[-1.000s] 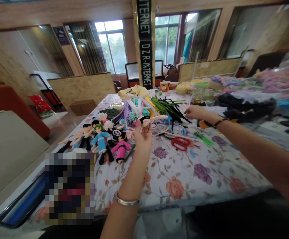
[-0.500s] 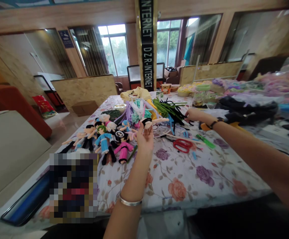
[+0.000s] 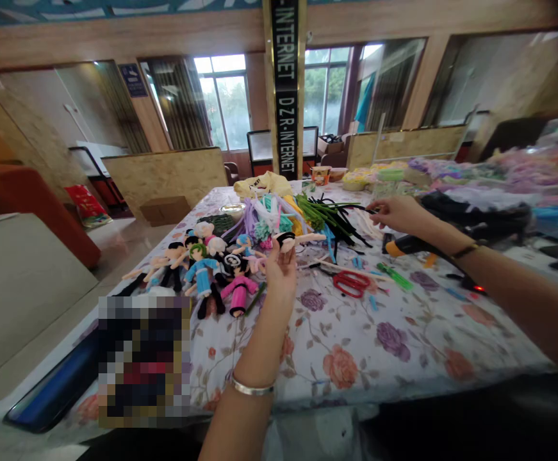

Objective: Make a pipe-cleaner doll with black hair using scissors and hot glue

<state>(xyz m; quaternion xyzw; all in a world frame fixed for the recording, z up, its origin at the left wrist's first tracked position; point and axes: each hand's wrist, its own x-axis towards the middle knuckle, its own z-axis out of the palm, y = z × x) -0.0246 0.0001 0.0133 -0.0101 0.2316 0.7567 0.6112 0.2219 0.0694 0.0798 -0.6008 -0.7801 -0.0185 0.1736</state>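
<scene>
My left hand (image 3: 281, 272) is raised over the floral tablecloth (image 3: 355, 346) and holds a small unfinished doll (image 3: 292, 239), whose black-haired head and pale limb stick out from my fingertips. My right hand (image 3: 396, 213) reaches far across the table with its fingers pinched on a black pipe cleaner (image 3: 362, 208) at the edge of the green and black pipe cleaner pile (image 3: 329, 214). A row of finished pipe-cleaner dolls (image 3: 206, 259) lies to the left of my left hand.
Red scissors (image 3: 350, 282), a green tool (image 3: 394, 274) and an orange-and-black glue gun (image 3: 406, 245) lie below my right arm. Pastel pipe cleaners (image 3: 264, 214) are heaped at the table's middle. More craft material (image 3: 475, 173) fills the right. A blurred patch (image 3: 144, 358) covers the near left corner.
My right hand has lifted from the pile and moved right, drawing a black pipe cleaner with it. My left hand has stayed up with the doll. The view has tilted slightly.
</scene>
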